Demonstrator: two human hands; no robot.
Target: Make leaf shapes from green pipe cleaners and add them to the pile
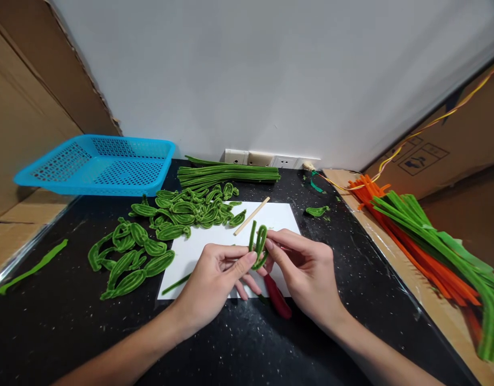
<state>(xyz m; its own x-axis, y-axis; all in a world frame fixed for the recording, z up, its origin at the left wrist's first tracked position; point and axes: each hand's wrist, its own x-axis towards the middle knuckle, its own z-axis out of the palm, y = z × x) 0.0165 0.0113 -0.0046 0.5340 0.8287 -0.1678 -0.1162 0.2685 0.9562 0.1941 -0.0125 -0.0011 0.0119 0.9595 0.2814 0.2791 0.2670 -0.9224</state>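
Note:
Between my two hands is a green pipe cleaner (261, 244), bent into a narrow upright loop with one straight end beside it. My left hand (226, 271) pinches it low on the left between thumb and fingers. From the right, the thumb and forefinger of my right hand (305, 262) close on the loop's side. Below them, a red-handled tool (277, 297) lies partly on the white paper (191, 262); its working end is hidden by my hands. A thin wooden stick (252, 216) rests on the paper behind the loop, and a green pipe cleaner piece (176, 284) lies at its left.
Green pipe-cleaner leaf shapes (186, 212) are heaped left of and on the paper. Behind them lies a bundle of straight green pipe cleaners (231, 174). A blue basket (162, 166) stands back left. Orange strips (424, 262) and green strips (451, 252) lie on cardboard at right, near a yellow-red wire (424, 128).

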